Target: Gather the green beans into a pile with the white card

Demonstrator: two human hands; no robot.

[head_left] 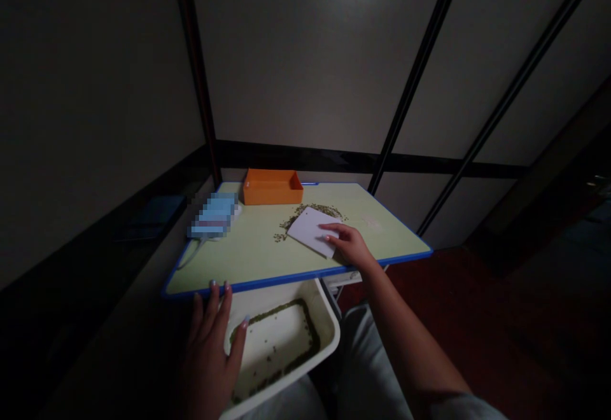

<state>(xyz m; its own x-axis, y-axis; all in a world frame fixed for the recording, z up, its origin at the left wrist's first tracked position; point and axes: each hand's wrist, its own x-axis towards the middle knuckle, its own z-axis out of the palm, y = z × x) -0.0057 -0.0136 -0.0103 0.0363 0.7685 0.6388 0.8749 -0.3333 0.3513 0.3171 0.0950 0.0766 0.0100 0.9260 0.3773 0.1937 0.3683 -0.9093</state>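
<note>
My right hand [352, 246] is closed on a piece of white card [310, 230], thumb and forefinger showing on its upper face. The card lies low over the table, against a spread of small greenish-brown grains [321, 207] that look like beans or seeds. My left hand [213, 337] has its fingers apart, fingertips by the table's blue front edge and thumb over the left side of a white plastic tub [329, 337]. More such grains line the tub's bottom edges, and a few are scattered across its floor. The tub's left rim is hidden by my hand.
The pale green table [258, 254] has a blue rim. At its back stands an orange open box [273, 196]. A phone-like object with a blurred screen [214, 215] leans at the left, with a cable trailing down. Panelled walls [305, 57] close in behind and left.
</note>
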